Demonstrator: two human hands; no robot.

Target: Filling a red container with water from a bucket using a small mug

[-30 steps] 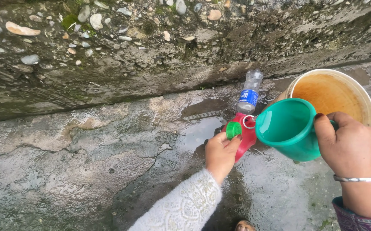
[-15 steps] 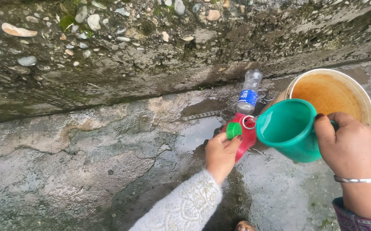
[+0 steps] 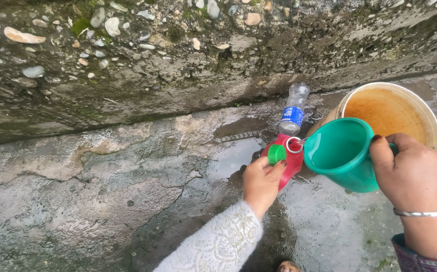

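Note:
My right hand [image 3: 412, 174] grips the handle of a green plastic mug [image 3: 340, 153], tilted left so that its lip meets the round open mouth of a red bottle [image 3: 290, 161]. That red bottle stands on wet concrete, held near its top by my left hand [image 3: 261, 182], which also pinches a green screw cap [image 3: 276, 154] between its fingers. I wear a white knitted sleeve on the left arm and a silver bangle [image 3: 425, 212] on the right wrist.
A clear plastic bottle [image 3: 295, 110] with a blue label stands just behind the red one. A cream bucket [image 3: 394, 108] with a stained orange inside sits at the right. A pebbled, mossy stone wall [image 3: 178, 55] rises behind; a puddle [image 3: 236, 153] lies on the cracked ground.
The mug has shifted very slightly right and down. Both hands hold almost still.

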